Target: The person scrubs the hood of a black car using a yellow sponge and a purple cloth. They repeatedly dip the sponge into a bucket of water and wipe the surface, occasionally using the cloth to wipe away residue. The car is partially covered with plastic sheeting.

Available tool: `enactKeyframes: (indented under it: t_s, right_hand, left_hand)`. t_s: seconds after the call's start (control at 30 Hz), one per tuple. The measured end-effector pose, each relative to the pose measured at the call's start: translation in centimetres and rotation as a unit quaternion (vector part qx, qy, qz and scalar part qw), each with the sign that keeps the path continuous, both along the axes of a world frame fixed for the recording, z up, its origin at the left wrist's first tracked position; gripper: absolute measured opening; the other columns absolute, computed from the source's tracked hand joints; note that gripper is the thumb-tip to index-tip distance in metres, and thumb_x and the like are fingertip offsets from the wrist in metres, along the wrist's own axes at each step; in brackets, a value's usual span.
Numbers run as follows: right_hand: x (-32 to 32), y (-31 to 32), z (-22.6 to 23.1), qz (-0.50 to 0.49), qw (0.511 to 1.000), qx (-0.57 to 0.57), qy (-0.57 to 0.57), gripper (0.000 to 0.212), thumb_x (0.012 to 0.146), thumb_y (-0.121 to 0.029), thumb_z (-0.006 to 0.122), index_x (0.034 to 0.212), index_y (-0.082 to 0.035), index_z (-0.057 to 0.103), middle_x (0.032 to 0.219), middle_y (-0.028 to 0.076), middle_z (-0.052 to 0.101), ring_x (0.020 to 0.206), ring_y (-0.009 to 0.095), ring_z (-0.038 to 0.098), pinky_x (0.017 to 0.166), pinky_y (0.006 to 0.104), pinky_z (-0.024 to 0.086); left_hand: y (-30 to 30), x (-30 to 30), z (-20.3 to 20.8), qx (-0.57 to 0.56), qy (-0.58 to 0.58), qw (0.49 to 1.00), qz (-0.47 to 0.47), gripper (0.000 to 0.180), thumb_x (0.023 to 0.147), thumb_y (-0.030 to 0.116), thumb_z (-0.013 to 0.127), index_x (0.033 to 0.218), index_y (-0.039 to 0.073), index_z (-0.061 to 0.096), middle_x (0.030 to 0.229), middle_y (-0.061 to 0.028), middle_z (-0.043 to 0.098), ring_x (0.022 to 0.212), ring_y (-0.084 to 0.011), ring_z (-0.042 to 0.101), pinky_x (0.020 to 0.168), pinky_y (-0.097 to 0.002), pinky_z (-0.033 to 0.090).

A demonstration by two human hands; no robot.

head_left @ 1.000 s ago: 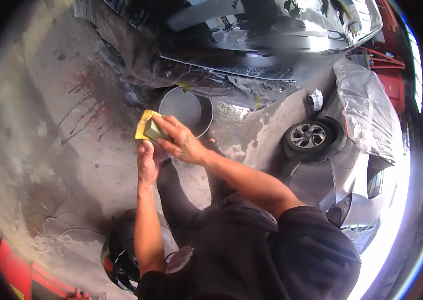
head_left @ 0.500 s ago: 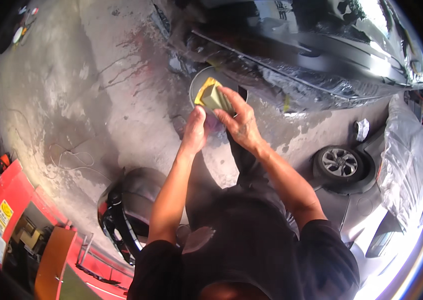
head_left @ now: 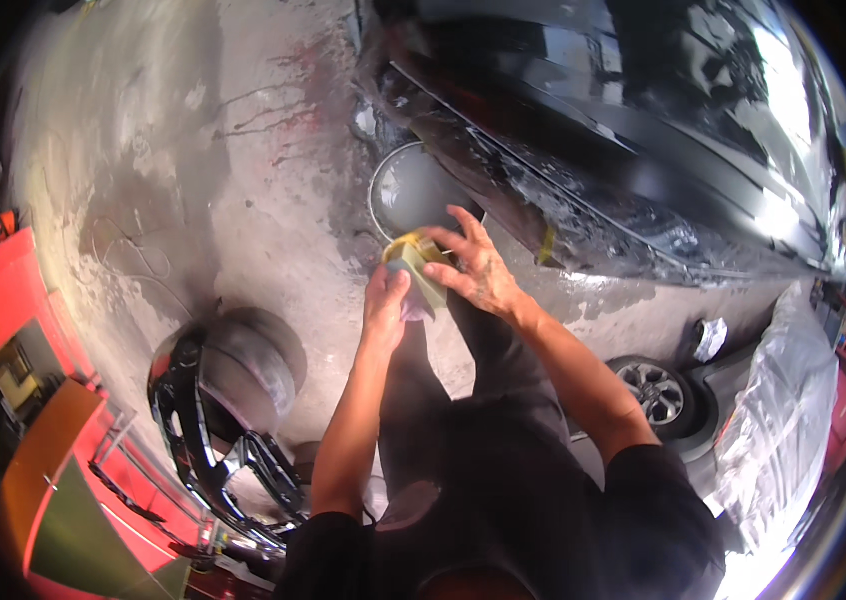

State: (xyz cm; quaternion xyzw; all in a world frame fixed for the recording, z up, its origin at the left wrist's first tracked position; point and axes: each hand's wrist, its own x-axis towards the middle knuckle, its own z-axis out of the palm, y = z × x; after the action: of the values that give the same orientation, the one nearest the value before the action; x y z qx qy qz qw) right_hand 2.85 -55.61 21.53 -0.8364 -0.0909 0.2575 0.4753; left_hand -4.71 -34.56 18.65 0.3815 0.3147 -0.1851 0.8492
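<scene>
Just in front of my legs, both hands are on a pale yellow-green sanding block point(head_left: 428, 288) with a yellow sheet point(head_left: 406, 243), likely sandpaper, bent over its far end. My left hand point(head_left: 383, 308) grips the near left side, its thumb pressed on the block. Something pinkish shows below the block; I cannot make out what it is. My right hand point(head_left: 483, 275) holds the right side between thumb and fingers, with some fingers lifted and spread. Beyond the hands stands a round bucket point(head_left: 374, 200) holding greyish liquid.
A dark car point(head_left: 583, 110) with plastic sheeting along its lower edge spans the upper right. At left rear lies a black bumper-like part point(head_left: 188, 400). A grey car's wheel point(head_left: 651, 390) and plastic cover point(head_left: 783, 400) are at right; a red cabinet point(head_left: 18, 270) stands left.
My hands and the block have come back toward my body, away from above the bucket, whose inside now shows. The view has shifted, and the right fingers have spread more.
</scene>
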Motion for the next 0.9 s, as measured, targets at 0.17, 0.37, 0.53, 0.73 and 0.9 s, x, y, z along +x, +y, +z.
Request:
enactKeyframes:
  t_s: [0.17, 0.37, 0.53, 0.73, 0.9]
  right_hand:
    - [-0.6, 1.7, -6.0, -0.054, 0.967, 0.107, 0.224, 0.101, 0.099, -0.054, 0.085, 0.173, -0.002, 0.041, 0.156, 0.024, 0.064, 0.153, 0.035, 0.055, 0.129, 0.0473, 0.040]
    - [0.9, 4.3, -23.4, -0.002, 0.992, 0.047, 0.114, 0.094, 0.101, -0.046, 0.086, 0.171, 0.001, 0.044, 0.164, 0.026, 0.060, 0.156, 0.036, 0.054, 0.127, 0.0423, 0.043]
    - [2.1, 0.0, -46.6, -0.015, 0.992, -0.098, 0.077, 0.071, 0.101, -0.036, 0.085, 0.158, -0.002, 0.062, 0.149, 0.021, 0.073, 0.140, 0.033, 0.069, 0.113, 0.0431, 0.053]
    - [2.0, 1.2, -54.2, 0.047, 0.922, -0.367, 0.111, 0.050, 0.104, -0.019, 0.075, 0.151, -0.003, 0.069, 0.143, 0.019, 0.077, 0.131, 0.032, 0.075, 0.106, 0.0434, 0.057]
    - [-3.2, 3.4, -41.7, -0.113, 0.982, -0.133, 0.069, 0.050, 0.103, -0.010, 0.070, 0.152, -0.001, 0.069, 0.147, 0.017, 0.073, 0.134, 0.036, 0.072, 0.109, 0.0498, 0.057]
  left_hand:
    - [0.1, 0.0, -7.6, -0.018, 0.052, 0.998, -0.026, 0.051, 0.109, 0.026, 0.079, 0.149, -0.001, 0.064, 0.138, -0.0108, 0.073, 0.122, -0.0203, 0.073, 0.106, -0.0385, 0.059]
    - [-1.5, 3.4, -27.4, 0.017, 0.121, 0.992, -0.042, 0.046, 0.105, 0.036, 0.084, 0.135, 0.001, 0.075, 0.105, -0.0045, 0.076, 0.080, -0.0136, 0.070, 0.065, -0.0296, 0.056]
    - [-1.5, 8.6, -41.5, 0.159, 0.182, 0.959, -0.146, 0.049, 0.108, 0.052, 0.075, 0.121, 0.006, 0.082, 0.089, -0.0052, 0.070, 0.072, -0.0141, 0.067, 0.060, -0.0309, 0.056]
    - [-3.3, 10.5, -49.0, 0.222, 0.109, 0.952, -0.181, 0.036, 0.108, 0.037, 0.067, 0.117, 0.004, 0.077, 0.099, -0.0126, 0.072, 0.082, -0.0258, 0.072, 0.067, -0.0398, 0.061]
    - [-1.4, 3.6, -44.8, 0.179, 0.136, 0.959, -0.173, 0.024, 0.110, 0.026, 0.065, 0.126, 0.010, 0.073, 0.097, -0.0072, 0.070, 0.074, -0.0196, 0.066, 0.059, -0.0369, 0.057]
